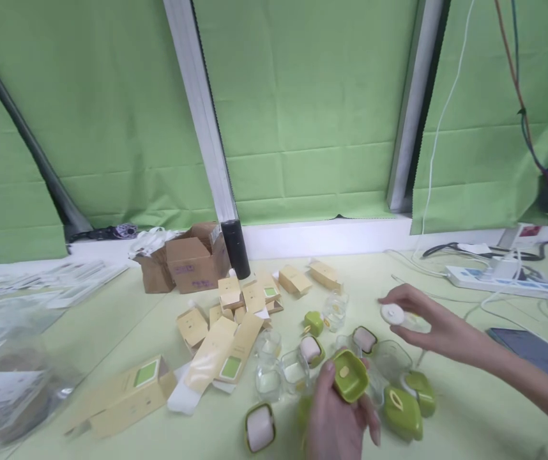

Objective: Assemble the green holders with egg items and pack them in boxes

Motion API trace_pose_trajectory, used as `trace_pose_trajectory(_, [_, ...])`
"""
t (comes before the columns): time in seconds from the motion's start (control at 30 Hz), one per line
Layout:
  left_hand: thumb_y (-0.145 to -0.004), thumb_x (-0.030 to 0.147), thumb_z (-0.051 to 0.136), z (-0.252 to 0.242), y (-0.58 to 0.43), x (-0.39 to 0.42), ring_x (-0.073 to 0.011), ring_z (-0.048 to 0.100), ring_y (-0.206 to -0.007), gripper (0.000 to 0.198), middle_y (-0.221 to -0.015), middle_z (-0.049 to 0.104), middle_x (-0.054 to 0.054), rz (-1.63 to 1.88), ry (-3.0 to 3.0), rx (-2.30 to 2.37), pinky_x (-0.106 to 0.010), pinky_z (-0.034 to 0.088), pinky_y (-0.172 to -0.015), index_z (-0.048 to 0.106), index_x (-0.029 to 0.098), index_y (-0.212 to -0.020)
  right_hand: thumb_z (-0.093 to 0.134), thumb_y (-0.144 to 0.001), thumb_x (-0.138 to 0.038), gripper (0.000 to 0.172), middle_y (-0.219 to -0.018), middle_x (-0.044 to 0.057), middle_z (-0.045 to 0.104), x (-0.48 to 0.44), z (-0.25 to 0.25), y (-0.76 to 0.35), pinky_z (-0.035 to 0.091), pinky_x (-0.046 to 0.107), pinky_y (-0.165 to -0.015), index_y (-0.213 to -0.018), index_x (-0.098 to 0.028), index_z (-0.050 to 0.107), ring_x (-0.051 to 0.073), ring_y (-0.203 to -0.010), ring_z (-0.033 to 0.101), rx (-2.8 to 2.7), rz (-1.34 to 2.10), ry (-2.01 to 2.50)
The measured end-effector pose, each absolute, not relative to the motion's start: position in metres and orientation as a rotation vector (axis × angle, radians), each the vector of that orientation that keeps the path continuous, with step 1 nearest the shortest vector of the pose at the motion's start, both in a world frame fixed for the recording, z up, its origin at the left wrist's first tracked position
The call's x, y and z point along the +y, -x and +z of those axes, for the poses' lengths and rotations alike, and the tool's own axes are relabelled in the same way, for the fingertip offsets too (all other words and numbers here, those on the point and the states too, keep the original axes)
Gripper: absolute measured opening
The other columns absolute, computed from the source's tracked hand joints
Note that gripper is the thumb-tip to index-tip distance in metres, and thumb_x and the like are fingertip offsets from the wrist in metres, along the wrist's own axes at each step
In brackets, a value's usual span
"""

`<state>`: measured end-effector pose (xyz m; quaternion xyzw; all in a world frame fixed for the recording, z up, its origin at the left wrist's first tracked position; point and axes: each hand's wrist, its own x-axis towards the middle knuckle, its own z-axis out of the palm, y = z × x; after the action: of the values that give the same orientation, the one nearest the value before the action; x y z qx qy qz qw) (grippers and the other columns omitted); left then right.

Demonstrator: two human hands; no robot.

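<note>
My left hand [338,421] is closed round a small green square cup [350,378], its hollow side facing up and a yellowish spot inside. Off to the right, my right hand [420,319] pinches a white round disc-like piece [391,314] between thumb and fingers. A paler, see-through part shows within that grip, too blurred to name. Close about both hands lie green lidded pieces [402,412], clear plastic cups [268,377] and green-rimmed pieces with a pale block inside [260,428].
Several opened cream cartons [226,345] lie in a heap left of centre. Behind them stand a brown cardboard box [196,260] and a black cylinder [235,249]. Plastic bags [10,377] lie at left; a power strip [508,281], cables and a dark flat device [537,358] at right.
</note>
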<state>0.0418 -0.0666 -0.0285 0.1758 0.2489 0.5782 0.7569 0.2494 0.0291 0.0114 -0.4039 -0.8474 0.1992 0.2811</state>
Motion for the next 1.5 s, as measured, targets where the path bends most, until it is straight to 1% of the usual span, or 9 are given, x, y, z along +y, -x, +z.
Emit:
trace_pose_trajectory(0.1, [-0.062,0.060,0.068,-0.037,-0.051,-0.067,-0.0085,0.048,-0.038,0.054,-0.080,0.064,-0.003,1.087,-0.425,0.585,-0.025,0.020,-0.036,0.057,0.014,-0.088,0.057,-0.084,-0.023,0.036,-0.115,0.006,0.059,-0.016,0.015,-0.228,0.049,0.037,-0.093,-0.118,-0.030,0.047,0.023,-0.111,0.056,-2.237,0.548,0.828])
trace_pose_trajectory(0.23, [-0.068,0.059,0.058,-0.044,-0.061,-0.072,-0.0056,0.032,-0.032,0.048,-0.056,0.053,0.004,1.138,-0.382,0.585,-0.025,0.011,-0.037,0.055,0.018,-0.093,0.056,-0.080,-0.011,0.051,-0.112,0.005,0.064,-0.054,0.011,-0.206,0.055,0.029,-0.085,-0.125,-0.029,0.042,0.020,-0.104,0.062,-2.249,0.374,0.729])
trace_pose_trajectory(0.4, [-0.070,0.052,0.057,-0.047,-0.058,-0.082,-0.0051,0.035,-0.039,0.040,-0.064,0.053,0.004,1.140,-0.384,0.529,-0.024,0.018,-0.040,0.055,0.021,-0.094,0.058,-0.081,-0.009,0.047,-0.114,0.008,0.066,-0.057,0.006,-0.202,0.052,0.030,-0.092,-0.125,-0.022,0.048,0.019,-0.109,0.059,-2.393,0.182,0.623])
trace_pose_trajectory(0.6, [-0.067,0.061,0.063,-0.048,-0.050,-0.084,-0.0043,0.035,-0.040,0.050,-0.063,0.051,0.006,1.062,-0.418,0.604,-0.021,0.019,-0.037,0.051,0.021,-0.094,0.057,-0.087,-0.015,0.047,-0.128,0.008,0.061,-0.056,0.003,-0.214,0.049,0.030,-0.098,-0.133,-0.021,0.047,0.019,-0.122,0.051,-2.535,0.240,0.590])
trace_pose_trajectory(0.83, [-0.068,0.058,0.065,-0.039,-0.047,-0.090,-0.0025,0.039,-0.042,0.048,-0.071,0.057,0.003,0.961,-0.374,0.630,-0.019,0.020,-0.040,0.051,0.020,-0.095,0.064,-0.082,-0.018,0.053,-0.124,0.003,0.064,-0.061,-0.010,-0.223,0.053,0.030,-0.094,-0.132,-0.027,0.048,0.021,-0.116,0.058,-2.420,0.309,0.685])
trace_pose_trajectory(1.0, [-0.071,0.054,0.060,-0.032,-0.046,-0.093,-0.0082,0.049,-0.045,0.044,-0.077,0.062,-0.001,0.943,-0.389,0.530,-0.022,0.026,-0.042,0.051,0.021,-0.099,0.068,-0.075,-0.017,0.057,-0.120,0.005,0.065,-0.064,-0.029,-0.219,0.054,0.033,-0.092,-0.128,-0.026,0.050,0.024,-0.116,0.057,-2.298,0.342,0.691])
trace_pose_trajectory(1.17, [-0.062,0.045,0.070,-0.040,-0.052,-0.091,-0.0071,0.048,-0.049,0.042,-0.085,0.062,0.000,0.958,-0.314,0.507,-0.020,0.021,-0.041,0.047,0.024,-0.090,0.076,-0.072,-0.028,0.056,-0.112,0.005,0.070,-0.064,-0.029,-0.216,0.054,0.033,-0.090,-0.123,-0.026,0.054,0.024,-0.106,0.064,-2.305,0.297,0.672])
trace_pose_trajectory(1.3, [-0.060,0.050,0.070,-0.046,-0.054,-0.089,-0.0057,0.041,-0.047,0.044,-0.073,0.053,0.003,0.904,-0.347,0.503,-0.019,0.014,-0.037,0.047,0.023,-0.086,0.071,-0.075,-0.015,0.055,-0.111,0.007,0.068,-0.067,-0.025,-0.212,0.053,0.031,-0.088,-0.124,-0.024,0.050,0.022,-0.106,0.062,-2.291,0.308,0.633])
trace_pose_trajectory(1.5, [-0.053,0.025,0.066,-0.034,-0.051,-0.092,-0.0093,0.045,-0.060,0.029,-0.072,0.050,0.002,0.913,-0.249,0.517,-0.020,0.023,-0.047,0.052,0.018,-0.078,0.066,-0.073,-0.008,0.051,-0.096,0.003,0.067,-0.072,-0.022,-0.205,0.054,0.030,-0.082,-0.118,-0.027,0.053,0.020,-0.095,0.063,-2.256,0.358,0.597])
